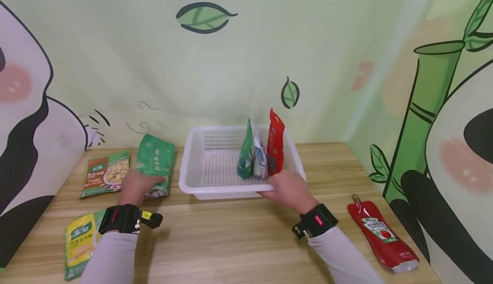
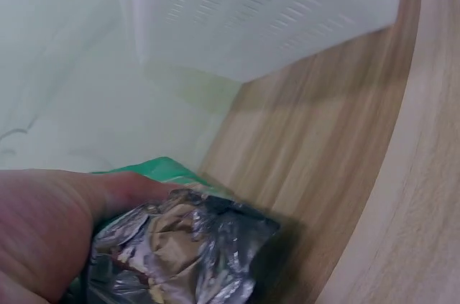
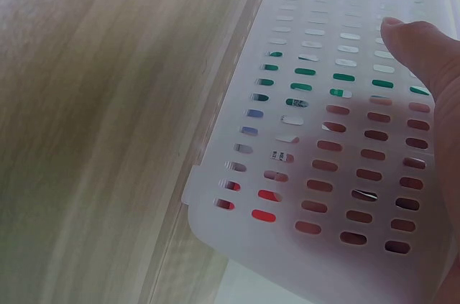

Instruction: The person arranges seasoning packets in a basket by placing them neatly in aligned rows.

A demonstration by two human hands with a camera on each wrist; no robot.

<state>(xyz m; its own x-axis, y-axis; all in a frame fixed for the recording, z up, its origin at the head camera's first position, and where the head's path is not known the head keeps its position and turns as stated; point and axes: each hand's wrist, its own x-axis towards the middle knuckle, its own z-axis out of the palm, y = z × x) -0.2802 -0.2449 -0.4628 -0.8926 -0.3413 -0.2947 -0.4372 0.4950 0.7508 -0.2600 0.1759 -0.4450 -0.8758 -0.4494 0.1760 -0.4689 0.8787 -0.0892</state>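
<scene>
My left hand (image 1: 138,185) grips the lower part of a green pouch (image 1: 155,158) to the left of the basket. In the left wrist view, the crinkled silver bottom of the pouch (image 2: 187,246) sticks out beyond the thumb. My right hand (image 1: 289,190) holds the front rim of a white plastic basket (image 1: 223,188) near its right corner. The thumb (image 3: 417,45) lies on the outer slotted wall, while the fingers reach inside, mostly hidden. In the basket's right half stand a green packet (image 1: 245,155), a white-and-blue packet (image 1: 259,158) and a red packet (image 1: 275,143).
On the wooden table (image 1: 215,241), an orange-and-green food packet (image 1: 105,173) lies at the back left, with a yellow-and-green packet (image 1: 78,243) nearer, partly under the left forearm. A red ketchup pouch (image 1: 381,235) lies at the right. A printed cloth backdrop (image 1: 246,53) rises behind the table.
</scene>
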